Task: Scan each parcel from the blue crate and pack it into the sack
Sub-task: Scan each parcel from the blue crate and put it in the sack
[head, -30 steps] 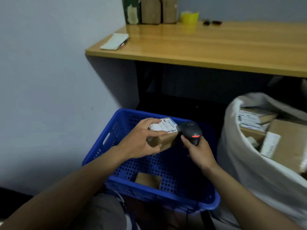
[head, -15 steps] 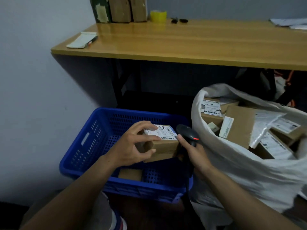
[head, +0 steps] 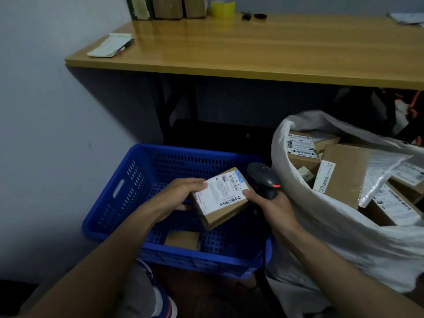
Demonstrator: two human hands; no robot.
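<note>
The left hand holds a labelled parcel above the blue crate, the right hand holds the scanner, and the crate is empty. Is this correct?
Not quite. The head view shows the blue crate is not empty: one small brown parcel lies on its floor. The left hand does hold the labelled parcel above it, and the right hand the scanner.

— What was borne by the wooden table [head: 275,53], well beyond the fingers [head: 195,183]?
— A notepad [head: 110,45] with a pen [head: 125,45] was laid far up and left of them; a yellow tape roll [head: 223,9] and upright boxes [head: 167,6] were stood farther back.
— And beneath the fingers?
— A blue crate [head: 128,180] was set on the floor [head: 218,301], a white sack [head: 344,237] just right of it.
</note>
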